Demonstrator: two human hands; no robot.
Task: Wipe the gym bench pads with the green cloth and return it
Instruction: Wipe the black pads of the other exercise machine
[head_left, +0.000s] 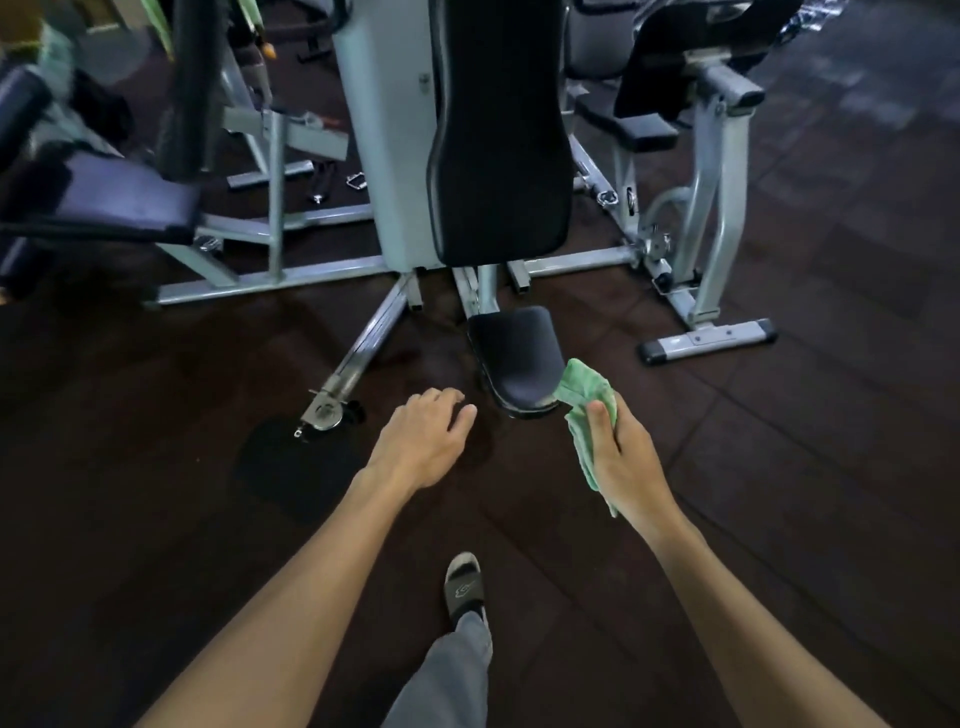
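Right hand (621, 457) grips green cloth (584, 395) against seat pad (514, 353).

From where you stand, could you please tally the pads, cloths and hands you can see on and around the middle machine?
Black pads on the middle machine: 2, the back pad and the seat pad
Green cloth: 1
Hands: 2, left hand and right hand
Total: 5

open floor (779, 467) around seat pad (514, 353)
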